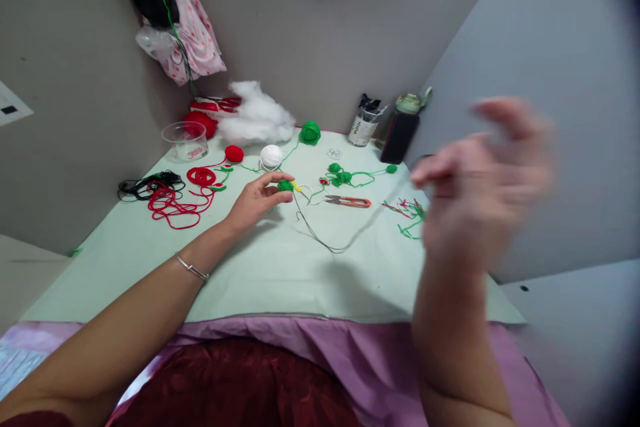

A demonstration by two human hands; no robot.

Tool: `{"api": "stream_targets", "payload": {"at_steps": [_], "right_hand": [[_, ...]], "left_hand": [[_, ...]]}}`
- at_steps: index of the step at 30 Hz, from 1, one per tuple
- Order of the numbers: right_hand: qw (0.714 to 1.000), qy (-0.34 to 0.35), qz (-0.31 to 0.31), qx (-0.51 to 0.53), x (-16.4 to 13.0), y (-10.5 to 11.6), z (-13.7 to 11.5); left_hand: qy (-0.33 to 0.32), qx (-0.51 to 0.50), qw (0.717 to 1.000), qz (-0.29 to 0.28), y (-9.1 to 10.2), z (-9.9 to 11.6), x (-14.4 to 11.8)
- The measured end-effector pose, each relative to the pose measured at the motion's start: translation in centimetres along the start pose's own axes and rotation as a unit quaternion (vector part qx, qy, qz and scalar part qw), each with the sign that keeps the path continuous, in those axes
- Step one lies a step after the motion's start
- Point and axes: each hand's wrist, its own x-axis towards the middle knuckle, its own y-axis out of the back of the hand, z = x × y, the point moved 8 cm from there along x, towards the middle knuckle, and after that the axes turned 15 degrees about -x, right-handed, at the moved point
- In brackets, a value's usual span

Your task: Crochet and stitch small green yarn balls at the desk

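Note:
My left hand point(253, 201) pinches a small green crocheted piece point(285, 185) between thumb and fingers, just above the table. From that piece a dark thread point(334, 251) sags in a loop, then climbs to my raised right hand point(470, 193). Motion smears the right hand; its thumb and index finger are together at the thread's end, and whether a needle is there I cannot tell. Close to the left fingertips lies a yellow-handled crochet hook point(297, 186). Orange thread snips point(353, 201) rest to its right, below a green crocheted piece point(341, 177).
Red yarn point(175, 207), black yarn point(150, 185) and a clear tub point(185, 141) lie left. Behind are white stuffing point(257, 117), a white yarn ball point(271, 156) and a green ball point(310, 133). A pen cup point(363, 127), phone point(400, 137) and yarn scraps point(407, 213) are right.

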Motion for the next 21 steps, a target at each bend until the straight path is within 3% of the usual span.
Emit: {"api": "stream_targets", "payload": {"at_steps": [1,5,8,12,16,21], "right_hand": [[0.997,-0.003,0.057,0.048,0.1,-0.1,0.8],[0.975,-0.145,-0.09,0.139,-1.1,-7.9,6.1],[0.946,-0.234,-0.145,0.17,-3.0,-11.3,8.6],[0.919,-0.318,-0.138,0.19,-4.5,-12.5,10.1],[0.886,-0.349,-0.22,0.213,-5.5,-14.0,9.8],[0.913,-0.288,-0.176,0.229,-4.9,-13.1,8.0]], "left_hand": [[0.013,-0.012,1.0,-0.011,-0.2,-0.1,0.0],[0.034,-0.022,0.999,-0.031,-0.8,-0.2,-0.2],[0.008,0.0,1.0,-0.025,-0.9,0.1,-0.3],[-0.071,0.026,0.997,-0.016,-1.0,0.8,-0.6],[-0.132,0.091,0.987,0.005,-0.7,1.1,-0.8],[-0.154,0.163,0.974,0.029,-0.3,1.3,-0.9]]}}
